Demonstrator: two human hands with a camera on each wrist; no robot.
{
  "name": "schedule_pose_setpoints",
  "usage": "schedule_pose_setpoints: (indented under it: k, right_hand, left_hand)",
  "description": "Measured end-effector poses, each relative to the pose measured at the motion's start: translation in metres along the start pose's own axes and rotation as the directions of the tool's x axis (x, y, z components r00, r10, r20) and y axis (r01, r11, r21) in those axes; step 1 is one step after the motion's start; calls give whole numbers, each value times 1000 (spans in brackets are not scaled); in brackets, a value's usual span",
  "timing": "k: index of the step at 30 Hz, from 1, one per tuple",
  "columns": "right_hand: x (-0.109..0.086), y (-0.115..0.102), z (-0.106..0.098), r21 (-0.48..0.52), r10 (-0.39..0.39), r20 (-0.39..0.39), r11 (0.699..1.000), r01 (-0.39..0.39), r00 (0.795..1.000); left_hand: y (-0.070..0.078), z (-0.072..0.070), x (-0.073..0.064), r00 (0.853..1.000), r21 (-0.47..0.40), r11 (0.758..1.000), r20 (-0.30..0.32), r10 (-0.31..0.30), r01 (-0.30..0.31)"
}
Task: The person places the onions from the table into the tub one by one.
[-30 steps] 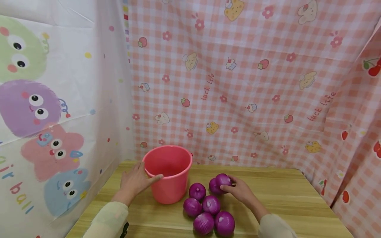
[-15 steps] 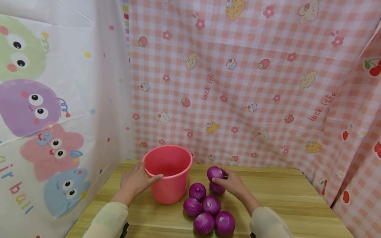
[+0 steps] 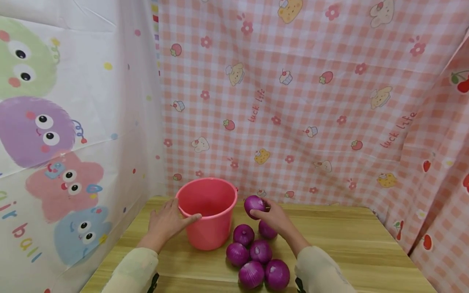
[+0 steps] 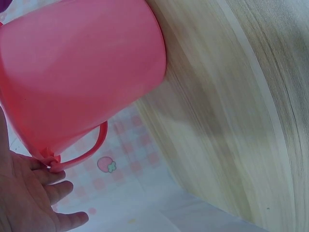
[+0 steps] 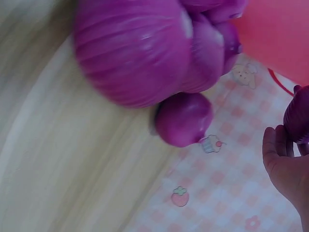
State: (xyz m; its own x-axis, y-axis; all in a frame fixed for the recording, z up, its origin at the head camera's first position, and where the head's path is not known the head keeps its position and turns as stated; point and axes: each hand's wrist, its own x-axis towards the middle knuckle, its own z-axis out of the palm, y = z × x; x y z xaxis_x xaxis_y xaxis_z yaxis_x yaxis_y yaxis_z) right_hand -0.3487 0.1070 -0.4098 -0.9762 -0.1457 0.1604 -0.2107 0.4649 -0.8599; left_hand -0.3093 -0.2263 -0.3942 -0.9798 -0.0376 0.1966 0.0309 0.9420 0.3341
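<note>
A pink bucket [image 3: 209, 232] stands upright on the wooden table. My left hand [image 3: 166, 224] rests at its left side, the thumb lying along the near rim; in the left wrist view the fingers [image 4: 59, 192] are spread and fairly straight beside the bucket's handle [image 4: 89, 153]. Between thumb and fingers, my right hand [image 3: 277, 217] holds a red onion [image 3: 253, 204] raised just right of the bucket's rim. Several more red onions [image 3: 260, 251] lie grouped in front of the bucket's right side, one of them [image 3: 268, 230] beneath the right hand.
The wooden table [image 3: 340, 244] extends to both sides of the bucket and onions. A pink checked cloth [image 3: 293, 101] hangs behind its back edge, and a white cartoon-print cloth [image 3: 124, 101] hangs on the left.
My right hand has lifted the held onion up and leftward, from beside another onion to near the bucket's rim. The left hand and the bucket have stayed in place.
</note>
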Motion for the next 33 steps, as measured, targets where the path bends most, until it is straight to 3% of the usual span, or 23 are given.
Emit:
schedule_pose_setpoints:
  k: [15, 22, 30, 33]
  right_hand:
    - [19, -48, 23, 27, -92, -31, 995, 93, 995]
    - [24, -64, 38, 97, -165, -5, 982, 164, 986]
    - [27, -70, 54, 114, -151, 19, 982, 148, 988]
    - [28, -68, 56, 137, -114, 20, 984, 110, 993]
  left_hand:
    - [1, -2, 0, 1000, 4, 1000, 7, 6, -6]
    - [2, -2, 0, 1000, 9, 1000, 10, 5, -5]
    - [2, -2, 0, 1000, 8, 1000, 9, 7, -7]
    - [1, -1, 0, 1000, 5, 1000, 11, 5, -5]
